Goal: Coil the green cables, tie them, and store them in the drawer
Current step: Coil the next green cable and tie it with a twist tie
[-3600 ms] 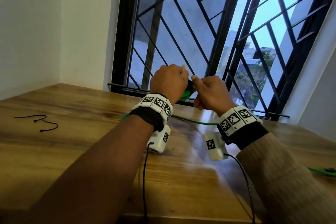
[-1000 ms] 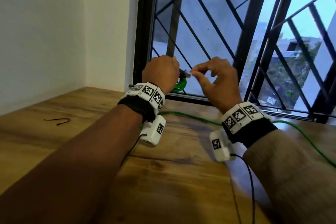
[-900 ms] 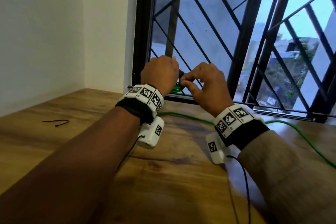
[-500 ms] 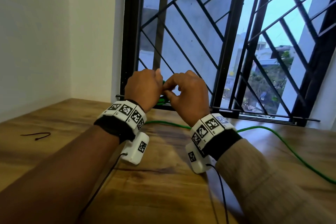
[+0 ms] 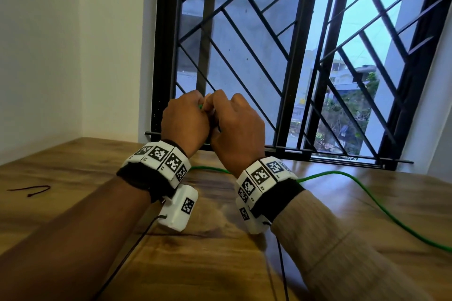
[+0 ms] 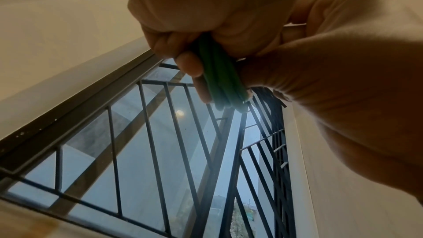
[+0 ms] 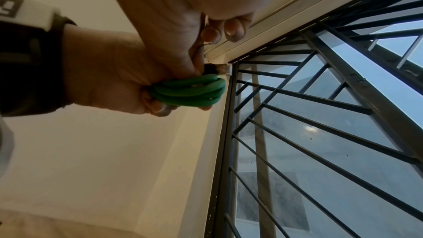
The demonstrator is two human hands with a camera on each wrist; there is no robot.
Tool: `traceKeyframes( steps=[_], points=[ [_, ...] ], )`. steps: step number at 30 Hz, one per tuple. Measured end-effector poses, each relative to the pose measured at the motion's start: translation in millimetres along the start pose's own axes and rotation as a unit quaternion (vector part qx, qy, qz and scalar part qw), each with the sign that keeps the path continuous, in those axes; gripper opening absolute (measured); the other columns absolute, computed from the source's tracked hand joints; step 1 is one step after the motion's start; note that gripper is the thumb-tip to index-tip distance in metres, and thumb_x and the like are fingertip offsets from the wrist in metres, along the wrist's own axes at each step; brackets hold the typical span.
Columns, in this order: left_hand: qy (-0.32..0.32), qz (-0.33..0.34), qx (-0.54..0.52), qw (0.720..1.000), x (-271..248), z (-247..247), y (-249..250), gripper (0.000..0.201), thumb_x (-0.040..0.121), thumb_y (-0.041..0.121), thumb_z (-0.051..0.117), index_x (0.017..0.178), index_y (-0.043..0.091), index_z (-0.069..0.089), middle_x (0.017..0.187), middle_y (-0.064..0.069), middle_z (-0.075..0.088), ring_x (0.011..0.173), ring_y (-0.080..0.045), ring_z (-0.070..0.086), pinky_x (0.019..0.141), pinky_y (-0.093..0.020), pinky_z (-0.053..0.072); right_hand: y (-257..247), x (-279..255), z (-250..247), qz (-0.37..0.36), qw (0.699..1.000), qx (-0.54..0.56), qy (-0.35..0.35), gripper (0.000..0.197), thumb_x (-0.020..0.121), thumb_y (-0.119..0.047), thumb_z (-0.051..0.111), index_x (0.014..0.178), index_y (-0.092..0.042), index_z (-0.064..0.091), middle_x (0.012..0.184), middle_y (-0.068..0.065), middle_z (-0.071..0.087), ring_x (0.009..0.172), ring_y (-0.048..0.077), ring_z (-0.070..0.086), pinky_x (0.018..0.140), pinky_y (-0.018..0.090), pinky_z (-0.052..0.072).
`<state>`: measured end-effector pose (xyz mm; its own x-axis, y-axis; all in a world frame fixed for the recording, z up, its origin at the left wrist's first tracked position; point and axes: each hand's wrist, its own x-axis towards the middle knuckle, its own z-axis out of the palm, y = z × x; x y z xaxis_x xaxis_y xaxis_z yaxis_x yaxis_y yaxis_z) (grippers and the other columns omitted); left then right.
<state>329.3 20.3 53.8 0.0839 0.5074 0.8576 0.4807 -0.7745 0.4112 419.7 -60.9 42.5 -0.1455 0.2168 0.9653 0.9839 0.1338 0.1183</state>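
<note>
A small coil of green cable (image 7: 190, 91) with a dark plug (image 7: 215, 68) at its top sits in my left hand (image 7: 109, 71), whose fingers curl round the bundle (image 6: 219, 80). My right hand (image 7: 219, 32) is right against it, fingertips pinching a thin black tie (image 7: 202, 42) just above the coil. In the head view both hands (image 5: 195, 110) (image 5: 220, 110) are raised together before the window, and only a sliver of green (image 5: 200, 106) shows between them. A long green cable (image 5: 367, 193) trails across the wooden table (image 5: 220, 264) to the right.
Another thin black tie (image 5: 29, 189) lies on the table at the far left. A barred window (image 5: 293, 56) stands just behind the hands, with a white wall (image 5: 61, 44) to the left. No drawer is in view.
The right hand, apart from the left and pinching in the air a second ago, has closed in on the coil. Both hands have moved left and together.
</note>
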Motion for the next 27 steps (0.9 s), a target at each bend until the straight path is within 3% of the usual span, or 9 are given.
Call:
traceKeyframes(
  steps=[6, 11, 15, 18, 24, 27],
  points=[
    [-0.042, -0.022, 0.015, 0.999, 0.6, 2.1, 1.7, 0.041, 0.099, 0.015, 0.053, 0.06, 0.023, 0.044, 0.063, 0.006, 0.048, 0.06, -0.013, 0.048, 0.052, -0.021, 0.028, -0.5, 0.4, -1.5, -0.021, 0.999, -0.026, -0.001, 0.037, 0.067, 0.007, 0.08, 0.097, -0.011, 0.067, 0.069, 0.004, 0.061, 0.065, 0.023, 0.054, 0.05, 0.032, 0.04],
    [-0.094, -0.055, 0.002, 0.994, 0.1, -1.6, 1.6, 0.044, 0.098, 0.012, 0.054, 0.054, 0.016, 0.048, 0.06, -0.003, 0.052, 0.056, -0.016, 0.052, 0.054, -0.027, 0.035, -1.7, -0.2, -0.4, 0.0, 0.999, -0.031, -0.044, 0.043, 0.064, 0.004, 0.082, 0.099, -0.014, 0.065, 0.066, 0.002, 0.06, 0.061, 0.021, 0.053, 0.049, 0.029, 0.037],
    [-0.085, -0.061, -0.043, 0.994, -2.4, -1.9, 2.0, 0.043, 0.098, 0.019, 0.054, 0.055, 0.016, 0.054, 0.061, -0.005, 0.057, 0.06, -0.023, 0.058, 0.058, -0.031, 0.042, -1.3, -0.7, 1.0, 0.039, 0.995, -0.023, -0.092, 0.043, 0.075, -0.002, 0.075, 0.11, -0.022, 0.061, 0.068, 0.001, 0.055, 0.059, 0.02, 0.049, 0.049, 0.028, 0.033],
    [-0.073, -0.06, -0.053, 0.994, -2.7, -2.7, 3.0, 0.039, 0.097, 0.022, 0.054, 0.058, 0.015, 0.058, 0.062, -0.005, 0.06, 0.06, -0.021, 0.059, 0.057, -0.033, 0.048, -4.2, -0.3, -0.9, 0.047, 0.994, -0.038, -0.096, 0.042, 0.079, -0.002, 0.074, 0.114, -0.021, 0.06, 0.068, 0.001, 0.054, 0.06, 0.021, 0.05, 0.05, 0.031, 0.038],
    [-0.107, -0.091, -0.065, 0.988, -3.5, -8.3, 11.2, 0.043, 0.098, 0.012, 0.05, 0.056, 0.014, 0.052, 0.06, -0.005, 0.056, 0.059, -0.023, 0.058, 0.062, -0.036, 0.05, -8.6, -0.5, -1.7, 0.03, 0.998, -0.052, -0.03, 0.045, 0.064, 0.006, 0.084, 0.099, -0.014, 0.065, 0.063, -0.005, 0.039, 0.057, 0.016, 0.039, 0.044, 0.027, 0.032],
    [-0.152, -0.135, -0.096, 0.974, -2.8, -8.9, 13.3, 0.039, 0.1, 0.01, 0.051, 0.062, 0.011, 0.057, 0.062, -0.005, 0.06, 0.052, -0.021, 0.062, 0.049, -0.029, 0.049, -7.5, -1.4, -0.7, 0.017, 0.998, -0.061, -0.023, 0.05, 0.057, 0.005, 0.089, 0.097, -0.013, 0.065, 0.06, -0.001, 0.048, 0.06, 0.016, 0.037, 0.044, 0.025, 0.029]
  ],
)
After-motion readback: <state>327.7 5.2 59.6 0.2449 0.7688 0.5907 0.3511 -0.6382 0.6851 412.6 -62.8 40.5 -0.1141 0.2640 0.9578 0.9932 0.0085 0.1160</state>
